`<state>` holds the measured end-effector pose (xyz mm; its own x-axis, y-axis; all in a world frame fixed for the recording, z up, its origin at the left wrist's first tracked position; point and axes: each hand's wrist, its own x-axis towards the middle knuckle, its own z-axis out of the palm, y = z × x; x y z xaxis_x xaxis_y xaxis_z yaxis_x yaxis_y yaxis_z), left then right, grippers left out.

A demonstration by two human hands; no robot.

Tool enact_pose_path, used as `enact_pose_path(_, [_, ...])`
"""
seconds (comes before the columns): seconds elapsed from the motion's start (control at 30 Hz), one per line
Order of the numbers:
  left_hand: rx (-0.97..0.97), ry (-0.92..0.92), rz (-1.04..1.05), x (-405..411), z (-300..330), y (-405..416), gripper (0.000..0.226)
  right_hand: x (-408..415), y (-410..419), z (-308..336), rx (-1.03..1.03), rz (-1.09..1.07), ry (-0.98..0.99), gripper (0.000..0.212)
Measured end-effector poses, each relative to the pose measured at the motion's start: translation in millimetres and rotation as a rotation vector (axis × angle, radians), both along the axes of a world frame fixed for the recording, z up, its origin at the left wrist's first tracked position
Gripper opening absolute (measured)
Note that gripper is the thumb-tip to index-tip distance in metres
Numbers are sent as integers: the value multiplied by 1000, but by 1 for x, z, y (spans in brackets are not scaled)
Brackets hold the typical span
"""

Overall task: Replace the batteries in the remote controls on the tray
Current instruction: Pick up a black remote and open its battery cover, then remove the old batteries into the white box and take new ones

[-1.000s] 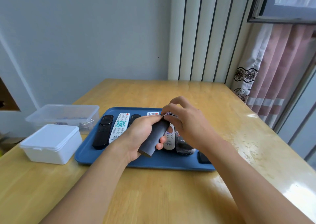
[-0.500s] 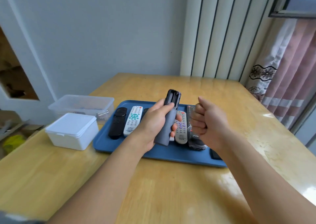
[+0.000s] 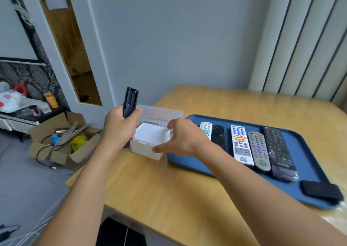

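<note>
Black remote [image 3: 130,102] upright in left hand [image 3: 120,126] grip (battery bay open), right hand [image 3: 185,138] released, fingers spread over white box [image 3: 150,141], other remotes on blue tray [image 3: 309,180], wooden counter [image 3: 169,189]

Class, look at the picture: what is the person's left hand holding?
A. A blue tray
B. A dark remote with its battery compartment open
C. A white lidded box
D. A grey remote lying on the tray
B: the left hand grips a dark remote held upright, its open battery compartment facing the camera.
</note>
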<state>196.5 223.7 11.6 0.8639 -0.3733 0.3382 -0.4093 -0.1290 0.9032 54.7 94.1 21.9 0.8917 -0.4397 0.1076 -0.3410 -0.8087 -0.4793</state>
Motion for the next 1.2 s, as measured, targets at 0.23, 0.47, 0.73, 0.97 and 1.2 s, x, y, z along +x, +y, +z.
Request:
enact_pose_path(0.23, [75, 8, 33, 6, -27, 16, 31, 22, 7, -19, -15, -46, -59, 60])
enact_pose_path(0.47, [-343, 170, -154, -24, 1, 4, 42, -44, -38, 24, 517, 73, -328, 27])
enact_pose_path(0.73, [-123, 300, -653, -147, 14, -137, 38, -180, -128, 14, 351, -163, -493, 18])
enact_pose_path(0.97, [-24, 233, -761, -206, -1, -183, 29, -246, -160, 8, -182, -223, -303, 66])
enact_pose_path(1.2, [-36, 247, -787, -195, -8, -177, 24, -236, -151, 6, -605, -315, -270, 70])
